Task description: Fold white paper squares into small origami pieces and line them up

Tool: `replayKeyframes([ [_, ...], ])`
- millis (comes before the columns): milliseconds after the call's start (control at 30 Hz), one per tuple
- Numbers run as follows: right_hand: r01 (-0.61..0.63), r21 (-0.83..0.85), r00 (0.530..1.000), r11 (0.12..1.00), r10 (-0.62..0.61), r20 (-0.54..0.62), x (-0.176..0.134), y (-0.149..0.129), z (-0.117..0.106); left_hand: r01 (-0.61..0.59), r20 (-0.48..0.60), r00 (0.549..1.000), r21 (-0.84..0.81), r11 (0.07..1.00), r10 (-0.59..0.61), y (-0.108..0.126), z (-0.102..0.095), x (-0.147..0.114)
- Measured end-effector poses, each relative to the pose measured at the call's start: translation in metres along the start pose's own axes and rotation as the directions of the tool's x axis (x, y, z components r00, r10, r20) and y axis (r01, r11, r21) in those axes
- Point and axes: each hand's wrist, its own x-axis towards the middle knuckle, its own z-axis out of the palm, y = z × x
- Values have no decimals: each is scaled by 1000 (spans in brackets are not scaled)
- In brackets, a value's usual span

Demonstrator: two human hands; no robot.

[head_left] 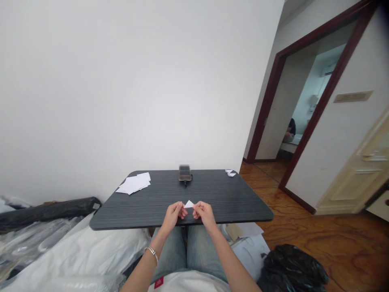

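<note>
Between my hands, just above the near edge of the dark table (158,198), is a small piece of folded white paper (189,204) with a triangular top. My left hand (175,213) pinches its left corner between thumb and fingers. On the opposite corner, my right hand (204,213) is closed in a similar pinch. The lower part of the paper is partly hidden by the fingers. A stack of loose white sheets (135,183) lies at the table's left side. Two small folded paper pieces (231,174) rest at the far right corner.
A phone-like device on a stand (184,173) is at the table's back middle, against the white wall. Plastic-wrapped bundles (60,243) lie left of the table. A black plastic bag (293,267) is on the floor at right. Through the doorway, a person (291,130) is partly visible.
</note>
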Motion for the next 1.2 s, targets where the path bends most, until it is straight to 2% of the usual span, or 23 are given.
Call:
replayKeyframes([
  [233,18,-48,999,999,-16,45,-1,1,1,-4,44,999,70,998,1,1,3,-1],
  [767,49,-144,997,988,-40,66,-2,6,3,26,47,998,60,998,-29,1,4,1],
  [1033,44,-112,983,993,-23,185,-6,0,1,7,30,1000,55,998,-8,3,3,2],
  [1200,70,-126,983,990,-47,176,-6,0,1,9,43,999,54,998,-12,0,4,3],
])
